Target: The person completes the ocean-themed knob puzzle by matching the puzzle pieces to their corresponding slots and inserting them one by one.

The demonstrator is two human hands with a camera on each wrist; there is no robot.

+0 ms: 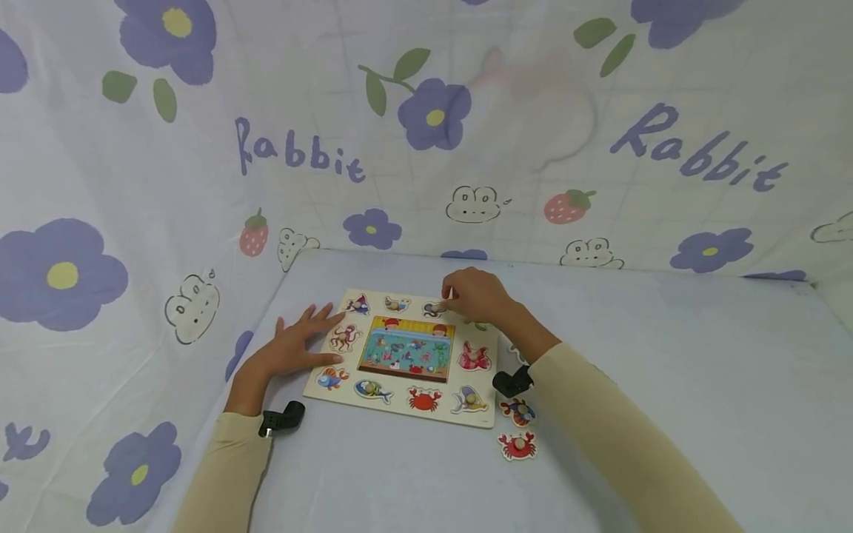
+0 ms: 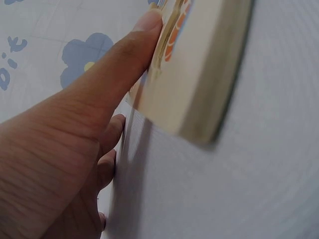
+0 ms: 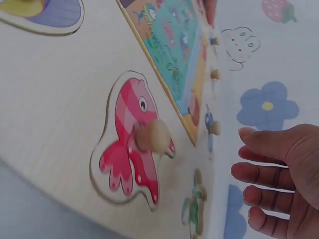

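A wooden peg puzzle board with sea-animal pieces lies on the table. My left hand rests flat with spread fingers on the board's left edge; in the left wrist view its thumb lies along the board. My right hand hovers over the board's far edge beside a pegged piece. Its fingers are loosely curled with nothing seen in them; the thumb is hidden. A pink fish piece sits in the board near the right wrist.
Two loose crab pieces lie on the table just off the board's near right corner. A sheet with flowers and "Rabbit" print covers the walls at the back and left. A colourful picture fills the board's middle.
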